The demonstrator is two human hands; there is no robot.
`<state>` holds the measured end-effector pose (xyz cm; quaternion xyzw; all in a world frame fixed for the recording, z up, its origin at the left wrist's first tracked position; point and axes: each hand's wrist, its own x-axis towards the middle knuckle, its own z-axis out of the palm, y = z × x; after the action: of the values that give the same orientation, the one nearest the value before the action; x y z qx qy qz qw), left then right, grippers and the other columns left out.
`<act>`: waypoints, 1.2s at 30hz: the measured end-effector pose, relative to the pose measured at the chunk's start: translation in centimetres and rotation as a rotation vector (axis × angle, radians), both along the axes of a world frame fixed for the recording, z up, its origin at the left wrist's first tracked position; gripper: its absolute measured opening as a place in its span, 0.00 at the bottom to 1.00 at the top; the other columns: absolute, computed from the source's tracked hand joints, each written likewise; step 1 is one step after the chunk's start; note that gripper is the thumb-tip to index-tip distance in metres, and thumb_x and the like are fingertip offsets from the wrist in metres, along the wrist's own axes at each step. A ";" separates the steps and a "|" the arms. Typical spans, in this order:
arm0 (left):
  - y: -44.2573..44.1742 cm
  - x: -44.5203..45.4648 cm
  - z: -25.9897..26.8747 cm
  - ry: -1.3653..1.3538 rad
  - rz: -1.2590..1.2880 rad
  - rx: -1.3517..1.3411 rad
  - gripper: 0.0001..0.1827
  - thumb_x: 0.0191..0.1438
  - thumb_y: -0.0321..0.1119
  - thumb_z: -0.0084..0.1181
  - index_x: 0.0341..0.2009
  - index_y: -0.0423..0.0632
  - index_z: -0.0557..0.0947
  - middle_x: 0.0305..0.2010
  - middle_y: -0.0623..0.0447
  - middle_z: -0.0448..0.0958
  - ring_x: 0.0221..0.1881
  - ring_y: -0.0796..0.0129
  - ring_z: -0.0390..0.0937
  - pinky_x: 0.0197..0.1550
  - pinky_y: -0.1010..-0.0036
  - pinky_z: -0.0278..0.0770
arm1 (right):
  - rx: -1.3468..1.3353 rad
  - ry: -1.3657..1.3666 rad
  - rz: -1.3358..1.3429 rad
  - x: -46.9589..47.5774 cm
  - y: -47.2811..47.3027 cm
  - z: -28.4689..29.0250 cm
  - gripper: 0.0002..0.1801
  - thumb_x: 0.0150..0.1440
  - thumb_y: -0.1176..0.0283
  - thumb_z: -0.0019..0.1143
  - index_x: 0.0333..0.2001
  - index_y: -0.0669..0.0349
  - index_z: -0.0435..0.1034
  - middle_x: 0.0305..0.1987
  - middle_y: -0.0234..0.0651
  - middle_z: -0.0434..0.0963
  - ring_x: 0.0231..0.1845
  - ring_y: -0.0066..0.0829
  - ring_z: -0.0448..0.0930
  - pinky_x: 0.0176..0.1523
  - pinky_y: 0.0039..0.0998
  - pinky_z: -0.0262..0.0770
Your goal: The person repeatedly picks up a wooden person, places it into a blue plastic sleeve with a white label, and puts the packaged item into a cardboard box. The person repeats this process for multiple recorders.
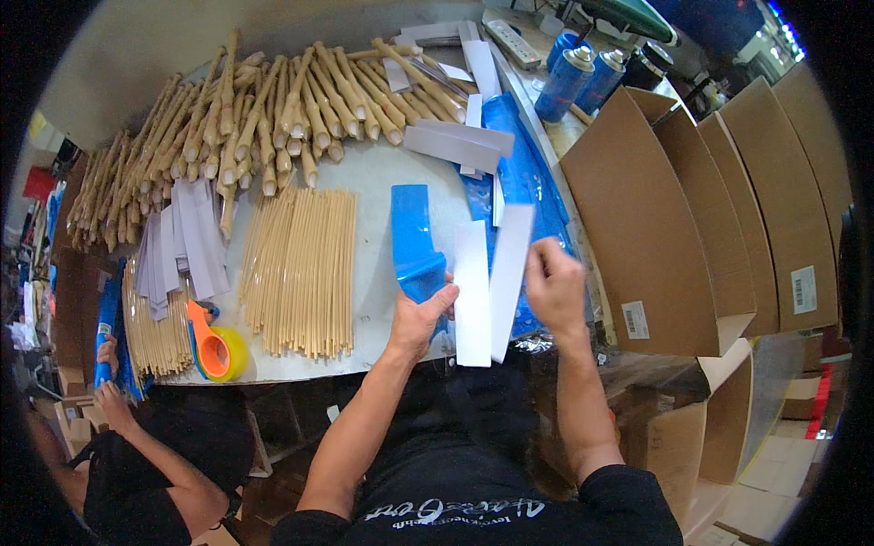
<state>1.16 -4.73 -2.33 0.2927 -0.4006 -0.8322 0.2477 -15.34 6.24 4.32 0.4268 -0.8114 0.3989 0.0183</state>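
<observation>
My left hand holds a glossy blue plastic strip that bends over at its lower end. Its thumb also presses the edge of a white paper strip. A second white strip slants just to the right of the first. My right hand, slightly blurred, has its fingers curled at that second strip's right edge; whether they pinch it is unclear. Behind lie more white strips on blue plastic sheeting. Left of my left hand is a bundle of thin wooden sticks.
Knobbly bamboo-like canes are heaped along the back of the table. A tape dispenser lies at the front edge. Spray cans stand back right, near cardboard boxes. At left, another person's hands hold a blue roll.
</observation>
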 end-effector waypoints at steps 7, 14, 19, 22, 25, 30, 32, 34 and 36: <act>-1.2 -1.0 1.5 -0.016 0.059 -0.085 0.14 0.52 0.33 0.65 0.41 0.44 0.77 0.31 0.55 0.76 0.29 0.71 0.75 0.31 0.74 0.74 | 0.108 -0.304 -0.007 -1.6 -1.4 2.7 0.19 0.62 0.62 0.50 0.50 0.65 0.69 0.42 0.50 0.80 0.39 0.43 0.82 0.42 0.37 0.77; -0.7 0.4 0.6 0.047 0.060 0.153 0.16 0.57 0.34 0.59 0.46 0.42 0.73 0.32 0.50 0.77 0.31 0.67 0.76 0.33 0.71 0.76 | -0.218 -0.876 -0.030 2.6 2.2 -3.3 0.11 0.62 0.69 0.50 0.35 0.67 0.70 0.29 0.29 0.76 0.28 0.19 0.72 0.33 0.26 0.70; -3.2 -0.9 0.9 0.145 0.305 0.477 0.20 0.61 0.39 0.55 0.51 0.41 0.70 0.45 0.44 0.75 0.47 0.56 0.76 0.50 0.60 0.77 | 0.181 -0.913 0.118 4.7 7.9 -4.0 0.11 0.62 0.68 0.51 0.37 0.66 0.73 0.29 0.28 0.76 0.30 0.16 0.72 0.33 0.26 0.70; -2.7 -2.2 1.5 0.160 0.276 0.479 0.21 0.61 0.40 0.53 0.53 0.40 0.69 0.49 0.42 0.74 0.53 0.53 0.73 0.55 0.56 0.75 | 0.036 -1.058 0.178 8.4 8.9 -4.4 0.12 0.62 0.70 0.51 0.44 0.69 0.73 0.33 0.28 0.77 0.33 0.15 0.73 0.37 0.22 0.71; -1.7 -2.6 1.8 0.142 0.204 0.439 0.21 0.61 0.39 0.54 0.53 0.41 0.68 0.49 0.40 0.74 0.52 0.53 0.75 0.52 0.57 0.78 | -0.083 -1.167 0.201 10.5 7.8 -4.5 0.13 0.63 0.70 0.50 0.44 0.70 0.72 0.32 0.28 0.77 0.32 0.14 0.73 0.36 0.21 0.71; -1.5 -1.6 2.0 0.066 0.002 0.239 0.20 0.60 0.35 0.56 0.53 0.40 0.69 0.42 0.42 0.77 0.45 0.56 0.79 0.45 0.63 0.82 | -0.031 -1.157 0.268 10.1 6.3 -4.3 0.13 0.63 0.71 0.49 0.45 0.70 0.72 0.31 0.30 0.77 0.31 0.14 0.74 0.34 0.21 0.71; -1.6 -1.2 2.2 0.043 -0.066 0.175 0.20 0.59 0.34 0.56 0.52 0.40 0.70 0.40 0.44 0.79 0.44 0.57 0.80 0.44 0.64 0.82 | -0.046 -1.181 0.286 9.9 6.4 -4.5 0.13 0.63 0.71 0.49 0.46 0.70 0.71 0.32 0.30 0.78 0.31 0.14 0.74 0.34 0.21 0.71; -1.3 -1.0 2.2 0.011 -0.047 0.115 0.20 0.59 0.34 0.56 0.52 0.40 0.70 0.41 0.45 0.79 0.43 0.59 0.80 0.43 0.65 0.82 | -0.089 -1.216 0.271 9.8 6.3 -4.9 0.13 0.63 0.71 0.49 0.47 0.69 0.71 0.32 0.29 0.78 0.31 0.14 0.74 0.35 0.20 0.71; -0.5 -0.9 1.8 0.003 -0.092 0.102 0.20 0.58 0.34 0.57 0.53 0.41 0.70 0.41 0.45 0.79 0.42 0.60 0.80 0.44 0.65 0.81 | -0.126 -1.172 0.268 9.8 5.7 -5.5 0.13 0.63 0.72 0.50 0.48 0.68 0.70 0.33 0.29 0.78 0.33 0.14 0.74 0.36 0.20 0.71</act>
<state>0.24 -5.23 -0.52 0.2849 -0.3704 -0.8624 0.1947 -5.51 11.90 -1.15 0.2328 -0.6002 0.6139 -0.4569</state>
